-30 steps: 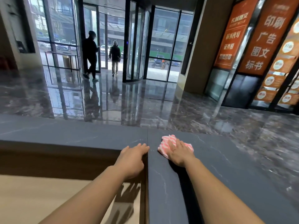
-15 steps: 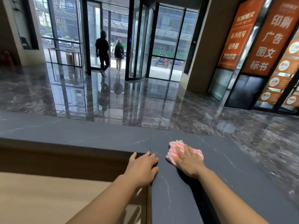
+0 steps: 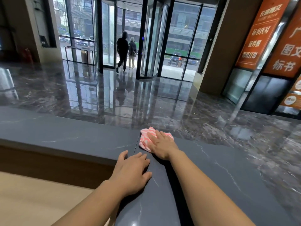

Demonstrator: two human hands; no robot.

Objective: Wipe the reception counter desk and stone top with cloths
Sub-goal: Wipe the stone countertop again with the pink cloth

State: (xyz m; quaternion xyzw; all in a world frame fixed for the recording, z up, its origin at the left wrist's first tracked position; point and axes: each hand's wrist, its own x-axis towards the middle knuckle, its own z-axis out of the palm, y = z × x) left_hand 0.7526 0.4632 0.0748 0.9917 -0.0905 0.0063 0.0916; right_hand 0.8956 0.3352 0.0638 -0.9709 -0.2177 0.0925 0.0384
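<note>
A dark grey stone top (image 3: pixel 65 136) with thin white veins runs along the raised counter and turns a corner toward me. A pink-and-white striped cloth (image 3: pixel 145 137) lies on it near the far edge, just right of the corner seam. My right hand (image 3: pixel 160 145) presses flat on the cloth with straight fingers. My left hand (image 3: pixel 132 172) rests flat on the stone at the inner corner, holding nothing. Below on the left lies the lower beige desk surface (image 3: pixel 32 201).
Beyond the counter stretches a glossy dark marble lobby floor (image 3: pixel 114 98). Two people (image 3: pixel 126 51) stand at the glass entrance doors far ahead. Orange signboards (image 3: pixel 263 33) line the right wall. A brown panel (image 3: pixel 48 165) drops from the stone top to the desk.
My right hand has slid the cloth away from me toward the far edge of the stone. My left hand has shifted slightly onto the stone corner. The two people have walked on toward the doors.
</note>
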